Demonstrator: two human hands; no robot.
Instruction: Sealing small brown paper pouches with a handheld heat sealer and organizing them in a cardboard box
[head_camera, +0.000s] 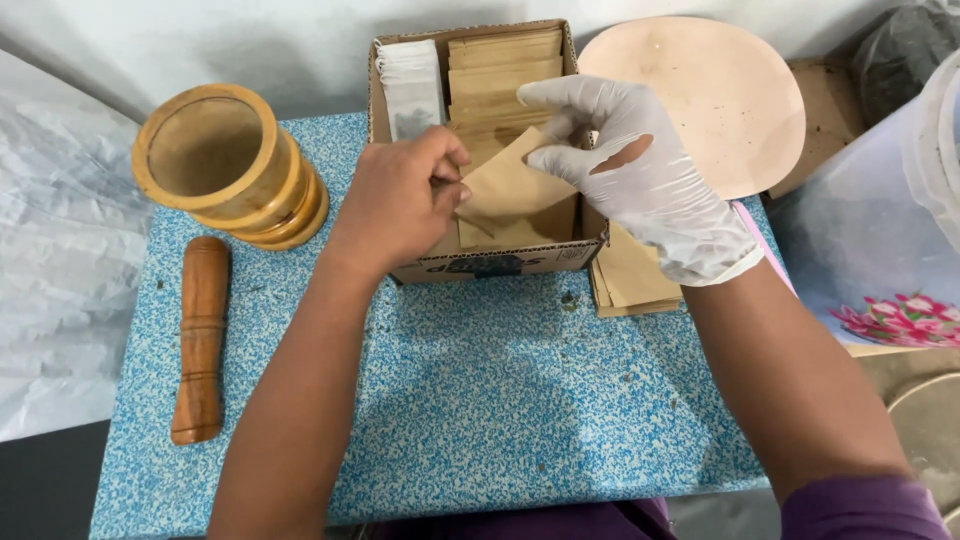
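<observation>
A brown paper envelope (505, 185) is held over an open cardboard box (480, 265) by both hands. My bare left hand (395, 200) pinches its left edge. My right hand (630, 170), in a white glove, grips its upper right edge. The box is filled with upright brown envelopes (500, 75) and a stack of white packets (412, 85) in its left part. It stands at the far side of a blue speckled tabletop (480, 400).
A wooden mortar (225, 165) stands at the far left, a wooden pestle (200, 335) lying in front of it. Loose brown envelopes (630, 285) lie right of the box. A round pale board (715, 95) and plastic-covered items (880, 230) sit on the right.
</observation>
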